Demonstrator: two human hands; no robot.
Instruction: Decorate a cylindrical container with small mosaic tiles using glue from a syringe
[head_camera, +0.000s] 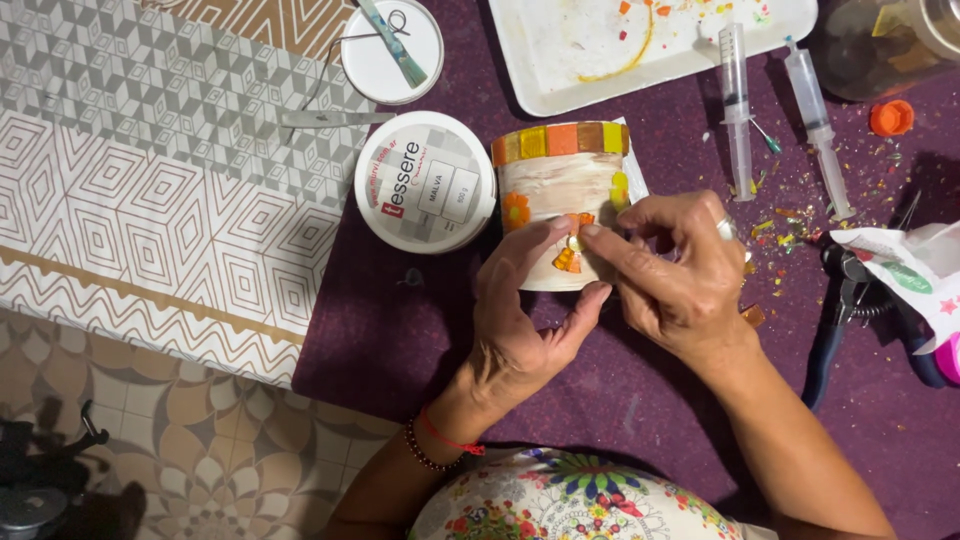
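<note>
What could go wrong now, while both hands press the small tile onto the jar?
1. The jar lies on its side; a push from the left hand or right hand may roll it.
2. The orange tiles may slide if pressed unevenly.
3. The right arm could brush the syringes or pliers close by.

the pale cylindrical jar (556, 195) looks smeared with matt creamy paste, its rim banded in glossy orange and yellow glass tiles. the round white plastic tub lid (425, 181) is smooth, with a paper label. two clear plastic syringes (738, 105) gleam on dull, felt-like purple cloth (400, 330). the white tray (560, 60) looks matt.
</note>
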